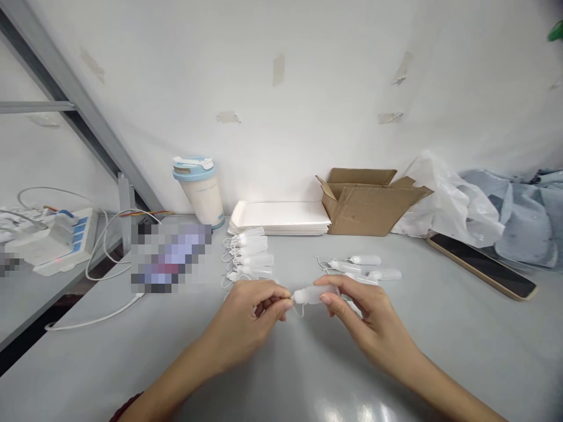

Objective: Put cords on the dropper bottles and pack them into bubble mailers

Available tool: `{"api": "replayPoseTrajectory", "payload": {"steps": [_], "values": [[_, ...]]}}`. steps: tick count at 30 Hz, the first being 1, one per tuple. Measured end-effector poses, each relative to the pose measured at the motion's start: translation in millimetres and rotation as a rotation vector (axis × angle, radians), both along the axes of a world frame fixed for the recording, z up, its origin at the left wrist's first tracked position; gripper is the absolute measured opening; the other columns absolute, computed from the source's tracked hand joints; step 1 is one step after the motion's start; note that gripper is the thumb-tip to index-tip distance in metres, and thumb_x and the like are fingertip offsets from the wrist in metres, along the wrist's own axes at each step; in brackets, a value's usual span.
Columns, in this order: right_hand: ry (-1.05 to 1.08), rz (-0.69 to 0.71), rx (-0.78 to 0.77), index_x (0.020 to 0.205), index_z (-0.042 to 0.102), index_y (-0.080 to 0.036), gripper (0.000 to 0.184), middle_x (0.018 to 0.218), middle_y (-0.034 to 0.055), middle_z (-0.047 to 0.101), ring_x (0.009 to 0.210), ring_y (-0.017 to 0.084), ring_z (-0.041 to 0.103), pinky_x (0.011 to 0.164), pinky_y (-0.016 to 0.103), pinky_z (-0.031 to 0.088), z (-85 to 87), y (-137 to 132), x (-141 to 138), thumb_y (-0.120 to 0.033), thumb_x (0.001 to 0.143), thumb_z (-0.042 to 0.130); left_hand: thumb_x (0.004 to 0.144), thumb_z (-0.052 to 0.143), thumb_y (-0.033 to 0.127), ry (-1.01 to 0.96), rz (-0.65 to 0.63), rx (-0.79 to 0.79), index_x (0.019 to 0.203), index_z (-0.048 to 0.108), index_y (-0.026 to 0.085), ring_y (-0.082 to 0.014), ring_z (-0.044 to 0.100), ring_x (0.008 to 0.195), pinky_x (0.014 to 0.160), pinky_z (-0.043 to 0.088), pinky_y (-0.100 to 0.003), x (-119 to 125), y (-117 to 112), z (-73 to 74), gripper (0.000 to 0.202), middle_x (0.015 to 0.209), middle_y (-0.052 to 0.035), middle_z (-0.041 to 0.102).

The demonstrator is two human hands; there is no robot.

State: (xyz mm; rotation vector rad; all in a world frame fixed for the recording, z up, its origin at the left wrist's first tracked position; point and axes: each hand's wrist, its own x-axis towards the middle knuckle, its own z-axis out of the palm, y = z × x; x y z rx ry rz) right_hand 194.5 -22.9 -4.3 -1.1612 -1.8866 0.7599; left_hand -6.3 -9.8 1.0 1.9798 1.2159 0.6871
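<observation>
My right hand (360, 310) grips a small translucent plastic dropper bottle (313, 294) lying sideways, nozzle pointing left. My left hand (253, 313) pinches the bottle's nozzle cap (289, 303) with thumb and fingers, a thin tether loop hanging below it. Both hands hover just above the grey table (440, 351) near its middle. Behind my left hand lies a row of several similar bottles (253, 255). Behind my right hand lie a few more bottles (367, 268).
A stack of white trays (281, 218) and an open cardboard box (367, 202) stand at the wall. A lidded cup (200, 190) stands left of them. A phone (481, 264) and plastic bag (448, 202) lie right. A power strip (57, 237) with cables sits left.
</observation>
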Motion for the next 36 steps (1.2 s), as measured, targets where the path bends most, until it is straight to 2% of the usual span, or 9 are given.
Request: {"api": "replayPoseTrajectory", "payload": {"steps": [3,6,10,17,24,29,36], "values": [[0.039,-0.007,0.023,0.094,0.063,-0.021,0.019,0.063,-0.0011,0.058,0.062,0.014,0.054,0.054,0.024,0.043,-1.8,0,-1,-0.032,0.089,0.048,0.083,0.052,0.023,-0.045,0.0,-0.077,0.089,0.067,0.02,-0.0088,0.05,0.051,0.052,0.039,-0.02,0,1,1.7,0.017,0.065,0.0026,0.064],[0.071,-0.086,0.004,0.095,0.064,-0.02,0.022,0.062,-0.0006,0.059,0.062,0.014,0.055,0.05,0.023,0.041,-2.3,0,0,-0.034,0.087,0.049,0.081,0.056,0.028,-0.093,0.051,-0.09,0.101,0.064,0.02,-0.0092,0.05,0.051,0.052,0.041,-0.021,-1,2,4.8,0.023,0.067,0.0021,0.065],[0.087,-0.149,-0.032,0.096,0.065,-0.021,0.026,0.062,-0.0001,0.059,0.061,0.015,0.055,0.046,0.023,0.039,-2.2,1,-1,-0.039,0.087,0.049,0.082,0.055,0.032,-0.111,0.112,-0.076,0.092,0.065,0.019,-0.0114,0.053,0.056,0.052,0.041,-0.021,-4,1,6.7,0.02,0.065,0.0008,0.064],[0.038,-0.125,0.0,0.093,0.065,-0.022,0.023,0.059,-0.0019,0.058,0.057,0.014,0.055,0.054,0.026,0.043,-2.1,2,-3,-0.037,0.087,0.048,0.083,0.05,0.024,-0.124,0.089,-0.007,0.073,0.065,0.018,-0.0091,0.047,0.051,0.051,0.038,-0.021,-3,-2,3.5,0.019,0.062,0.0015,0.062],[-0.018,-0.124,0.014,0.089,0.065,-0.021,0.025,0.057,-0.0022,0.055,0.053,0.014,0.053,0.05,0.025,0.041,-7.9,4,0,-0.037,0.088,0.046,0.083,0.049,0.024,-0.172,0.085,-0.115,0.075,0.065,0.017,-0.0089,0.047,0.051,0.051,0.038,-0.021,3,0,-2.3,0.02,0.064,0.0008,0.062],[-0.038,-0.109,0.03,0.093,0.065,-0.022,0.026,0.057,-0.0017,0.056,0.053,0.014,0.053,0.05,0.025,0.042,-7.4,5,2,-0.038,0.089,0.045,0.083,0.049,0.026,-0.172,0.057,-0.125,0.076,0.066,0.016,-0.0092,0.047,0.051,0.051,0.039,-0.021,3,2,-5.4,0.02,0.064,0.0,0.063],[-0.069,-0.04,0.023,0.087,0.064,-0.021,0.023,0.058,-0.0012,0.057,0.058,0.014,0.054,0.048,0.022,0.04,-2.0,6,-1,-0.036,0.089,0.046,0.08,0.053,0.027,-0.101,-0.023,-0.18,0.073,0.067,0.016,-0.0097,0.048,0.054,0.052,0.039,-0.02,-8,9,6.8,0.019,0.064,0.0001,0.062]]}}
